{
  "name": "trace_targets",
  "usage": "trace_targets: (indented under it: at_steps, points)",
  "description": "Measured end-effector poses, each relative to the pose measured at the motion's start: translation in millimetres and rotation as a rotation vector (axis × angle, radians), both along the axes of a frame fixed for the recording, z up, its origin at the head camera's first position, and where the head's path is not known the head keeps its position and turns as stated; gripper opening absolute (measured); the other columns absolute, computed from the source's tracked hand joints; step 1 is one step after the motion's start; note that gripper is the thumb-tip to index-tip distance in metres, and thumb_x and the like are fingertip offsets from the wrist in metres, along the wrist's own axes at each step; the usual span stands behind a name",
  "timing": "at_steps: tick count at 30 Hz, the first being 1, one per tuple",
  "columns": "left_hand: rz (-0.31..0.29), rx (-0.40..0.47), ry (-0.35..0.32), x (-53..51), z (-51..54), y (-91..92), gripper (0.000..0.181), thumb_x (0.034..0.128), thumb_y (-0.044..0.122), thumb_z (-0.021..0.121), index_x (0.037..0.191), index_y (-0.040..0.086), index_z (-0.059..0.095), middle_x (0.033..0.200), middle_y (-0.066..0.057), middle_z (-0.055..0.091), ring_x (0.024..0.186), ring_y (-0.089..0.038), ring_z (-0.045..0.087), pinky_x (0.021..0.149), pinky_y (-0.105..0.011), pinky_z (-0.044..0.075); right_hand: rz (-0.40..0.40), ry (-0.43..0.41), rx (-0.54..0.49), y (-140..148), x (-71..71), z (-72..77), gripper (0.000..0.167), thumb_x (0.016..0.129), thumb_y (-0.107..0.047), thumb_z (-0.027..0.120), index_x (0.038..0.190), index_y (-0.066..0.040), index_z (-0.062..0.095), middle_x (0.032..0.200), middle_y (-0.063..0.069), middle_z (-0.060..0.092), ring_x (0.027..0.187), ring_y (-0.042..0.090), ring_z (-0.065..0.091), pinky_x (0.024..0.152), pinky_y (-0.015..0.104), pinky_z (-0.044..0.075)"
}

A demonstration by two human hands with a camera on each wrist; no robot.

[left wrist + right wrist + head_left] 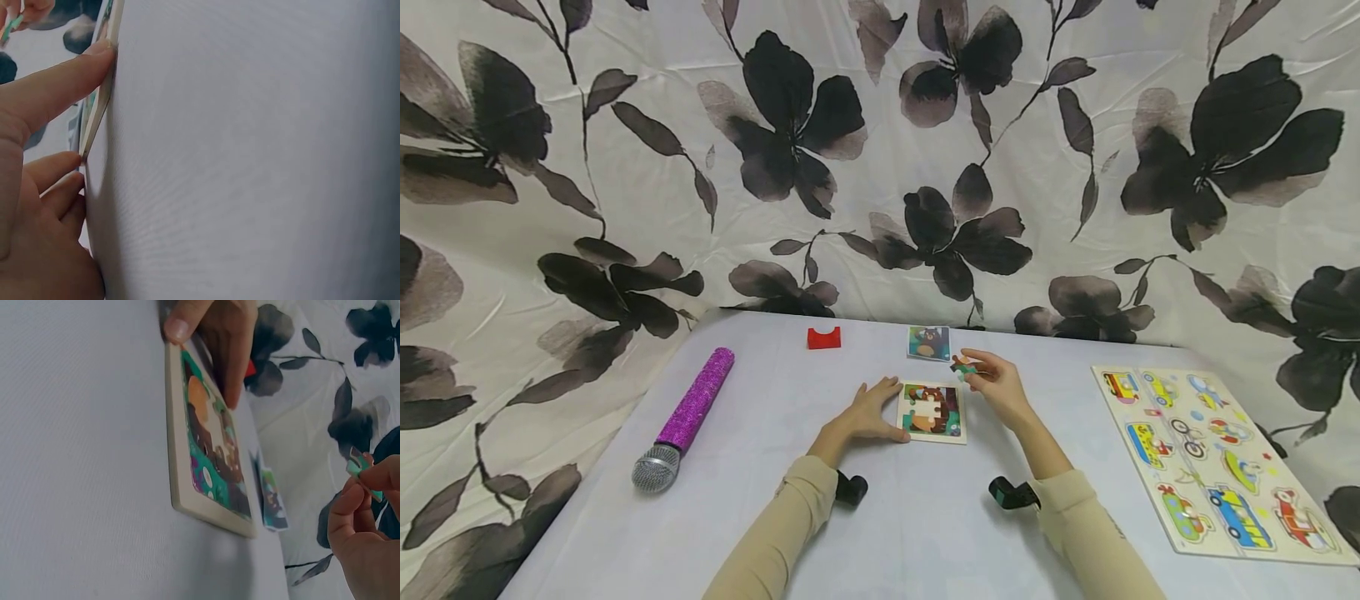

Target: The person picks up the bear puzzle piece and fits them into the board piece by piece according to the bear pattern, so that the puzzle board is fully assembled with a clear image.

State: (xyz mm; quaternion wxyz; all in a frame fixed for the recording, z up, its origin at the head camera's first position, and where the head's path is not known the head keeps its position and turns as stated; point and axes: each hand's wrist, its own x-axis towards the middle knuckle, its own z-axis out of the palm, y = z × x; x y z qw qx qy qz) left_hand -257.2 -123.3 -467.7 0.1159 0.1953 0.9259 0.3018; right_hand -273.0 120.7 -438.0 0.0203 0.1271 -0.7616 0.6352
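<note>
A small framed bear puzzle (957, 414) lies on the table with a pale gap in its middle; the right wrist view shows its frame (212, 520) up close. The left hand (867, 414) rests at its left side, thumb and fingertips touching the frame, as the left wrist view also shows of this hand (37, 162). Above the puzzle's upper right corner, the right hand (1000, 385) pinches a puzzle piece (962, 367) between thumb and fingers. In the right wrist view, that hand (369, 531) holds the green piece (359, 466) off the table.
Behind the puzzle lies a bear picture card (928, 342), with a red block (824, 337) to its left. A purple glitter microphone (696, 400) lies at left, a vehicle puzzle board (1213, 467) at right. Two black objects (851, 490) (1012, 493) are by the wrists.
</note>
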Motion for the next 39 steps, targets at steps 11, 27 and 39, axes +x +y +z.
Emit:
trace_targets:
  at_steps: [11, 27, 39]
  points:
    - [0.009, 0.023, -0.002, -1.1, -1.0, -0.8, 0.093, 0.0697, 0.033, 0.080, 0.143, -0.002, 0.036, 0.151, -0.017, 0.029, 0.142, -0.030, 0.019, 0.114, -0.053, 0.003, -0.075, -0.125, -0.236, -13, -1.9, 1.6, 0.018, 0.088, 0.004, 0.060, 0.102, 0.013, 0.052, 0.082, -0.001, 0.065, 0.066, 0.008, 0.063, 0.068, 0.021, 0.055]
    - [0.014, 0.050, -0.006, -2.7, -4.4, -2.5, 0.095, 0.0680, 0.037, 0.081, 0.142, -0.002, 0.036, 0.151, -0.017, 0.029, 0.142, -0.031, 0.019, 0.114, -0.053, 0.003, -0.006, -0.175, -0.242, -24, -4.4, -4.8, 0.023, 0.089, 0.005, 0.056, 0.108, 0.018, 0.050, 0.086, 0.003, 0.066, 0.071, 0.009, 0.064, 0.080, 0.038, 0.055]
    - [0.013, 0.057, 0.004, -2.4, -4.8, -1.0, 0.095, 0.0683, 0.038, 0.081, 0.142, -0.002, 0.037, 0.150, -0.018, 0.030, 0.142, -0.032, 0.019, 0.114, -0.053, 0.004, 0.060, 0.004, 0.123, -47, -3.8, -13.2, 0.027, 0.093, -0.006, 0.056, 0.116, 0.007, 0.061, 0.111, 0.022, 0.062, 0.097, 0.032, 0.060, 0.076, 0.032, 0.052]
